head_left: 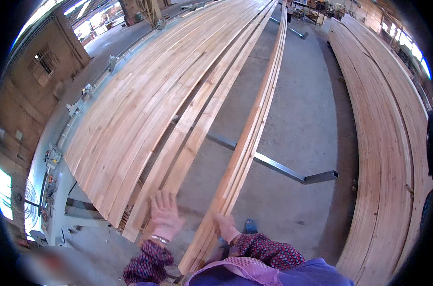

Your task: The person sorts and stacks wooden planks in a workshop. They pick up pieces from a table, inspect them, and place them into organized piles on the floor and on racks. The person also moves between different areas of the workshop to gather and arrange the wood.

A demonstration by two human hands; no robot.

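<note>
Long, narrow wooden boards (pixel 216 205) lie together in a bundle in front of me, running from near my body to the far end. My right hand (pixel 224 226) is closed on the right side of this bundle near its close end. Further left, my left hand (pixel 165 214) is spread flat, fingers apart, at the near end of a separate light board (pixel 197 138). Whether its palm presses on the wood, I cannot tell. Another single board (pixel 154 178) lies just left of it, its end sticking out closer to me. Both sleeves are dark and patterned.
A wide panel of boards side by side (pixel 126 128) covers the machine frame on the left. A square steel arm (pixel 283 168) juts out under the bundle. Tall board stacks (pixel 378 167) stand on the right. A fan (pixel 31 205) is at far left, and a blue shoe (pixel 250 226) shows below.
</note>
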